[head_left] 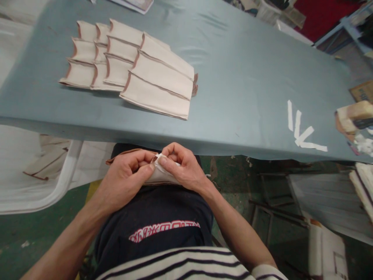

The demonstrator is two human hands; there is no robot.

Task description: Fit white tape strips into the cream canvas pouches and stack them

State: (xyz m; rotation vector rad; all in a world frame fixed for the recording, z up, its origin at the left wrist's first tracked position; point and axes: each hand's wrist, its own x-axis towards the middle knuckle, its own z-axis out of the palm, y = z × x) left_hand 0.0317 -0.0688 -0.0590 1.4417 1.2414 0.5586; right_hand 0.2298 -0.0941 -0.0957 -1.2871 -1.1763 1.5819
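Observation:
A cream fabric piece with brown edging (161,178) lies across my lap, just below the table's front edge. My left hand (126,175) is closed on its brown-edged part, thumb and forefinger pinching near a corner. Close beside it, my right hand (183,165) pinches a small white bit of material (159,160) against the piece. Whether this white bit is a separate strip or part of the fabric I cannot tell. The fingertips of both hands nearly meet, and the fingers partly cover the piece.
Several similar cream pieces (160,93) overlap in rows on the blue-green table (233,97). White strips (304,134) lie toward its right side, near a cluttered pile (355,120). At left stands a white plastic bin (62,190) with cream-and-brown pieces. A metal frame (262,214) is below right.

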